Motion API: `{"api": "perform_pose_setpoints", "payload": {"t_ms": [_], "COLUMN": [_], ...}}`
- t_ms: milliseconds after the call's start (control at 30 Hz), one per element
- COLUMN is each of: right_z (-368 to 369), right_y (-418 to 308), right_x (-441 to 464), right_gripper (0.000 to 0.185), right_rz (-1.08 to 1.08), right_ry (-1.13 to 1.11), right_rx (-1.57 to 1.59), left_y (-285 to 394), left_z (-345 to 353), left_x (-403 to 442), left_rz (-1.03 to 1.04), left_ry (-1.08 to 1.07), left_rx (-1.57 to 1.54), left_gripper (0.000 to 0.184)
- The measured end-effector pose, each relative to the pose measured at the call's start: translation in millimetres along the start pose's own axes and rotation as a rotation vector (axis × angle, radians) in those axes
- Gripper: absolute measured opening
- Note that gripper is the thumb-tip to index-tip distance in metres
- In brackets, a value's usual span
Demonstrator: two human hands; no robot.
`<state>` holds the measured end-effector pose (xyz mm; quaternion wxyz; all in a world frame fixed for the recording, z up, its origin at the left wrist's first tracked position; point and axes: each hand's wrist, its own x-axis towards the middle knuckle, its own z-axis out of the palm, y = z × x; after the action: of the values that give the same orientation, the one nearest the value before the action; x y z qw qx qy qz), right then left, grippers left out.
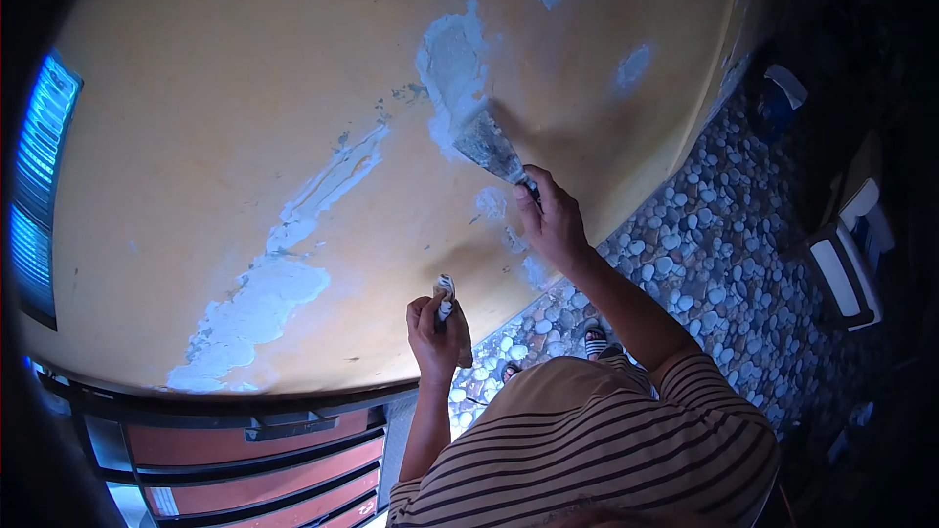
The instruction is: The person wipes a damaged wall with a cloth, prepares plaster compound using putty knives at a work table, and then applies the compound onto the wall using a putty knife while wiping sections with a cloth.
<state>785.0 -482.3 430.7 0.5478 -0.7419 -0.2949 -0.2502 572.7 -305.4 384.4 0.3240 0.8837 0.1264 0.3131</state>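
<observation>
My right hand (553,220) is closed round the handle of a putty knife (489,145). The knife's wide blade, smeared with grey-white filler, lies against the lower end of a pale filler patch (453,59) on the yellowish wall (245,68). Lower down, apart from the wall as far as I can tell, my left hand (435,334) grips a thin flat piece (447,295) seen nearly edge-on. White filler coats its top end; its exact kind is hard to make out. A long filler streak (328,186) and a broad patch (259,303) run down the wall to the left.
A drawer unit (254,445) with reddish fronts stands below the wall at the left. A louvred window (44,156) glows at the far left. Pebble-patterned flooring (704,264) lies at the right, with a white-edged object (843,279) on it in shadow.
</observation>
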Motion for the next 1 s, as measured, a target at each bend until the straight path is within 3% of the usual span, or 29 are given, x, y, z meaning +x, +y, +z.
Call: {"api": "perform_pose_setpoints", "payload": {"t_ms": [67, 100, 167, 367, 500, 600, 767, 867, 1000], "right_z": [-14, -21, -36, -58, -66, -75, -84, -91, -93], "right_y": [15, 22, 32, 41, 49, 56, 75, 82, 89], "right_x": [-22, -31, -47, -57, -57, -60, -74, -73, -63], "right_gripper": [0.029, 0.029, 0.029, 0.029, 0.029, 0.029, 0.028, 0.027, 0.027], "right_rz": [0.091, 0.088, 0.314, 0.385, 0.361, 0.382, 0.362, 0.363, 0.337], "right_ry": [0.038, 0.028, -0.047, -0.093, -0.087, -0.118, -0.154, -0.175, -0.183], "right_rx": [0.062, 0.068, 0.074, 0.133, 0.2, 0.207, 0.222, 0.219, 0.235], "left_y": [16, 26, 50, 135, 190, 194, 128, 108, 154], "left_z": [-4, -5, -9, -27, -22, 1, 39, 38, 22], "left_x": [18, 31, 59, 170, 234, 240, 196, 184, 206], "left_rz": [0.17, 0.162, 0.327, 0.813, 0.882, 0.909, 1.081, 1.103, 1.053], "left_ry": [0.021, 0.028, 0.066, 0.377, 0.566, 0.419, 0.011, -0.115, 0.062], "left_rx": [0.061, 0.065, 0.161, 0.434, 0.607, 0.677, 0.886, 0.888, 0.941], "left_gripper": [0.046, 0.046, 0.05, 0.05, 0.048, 0.047, 0.041, 0.041, 0.043]}}
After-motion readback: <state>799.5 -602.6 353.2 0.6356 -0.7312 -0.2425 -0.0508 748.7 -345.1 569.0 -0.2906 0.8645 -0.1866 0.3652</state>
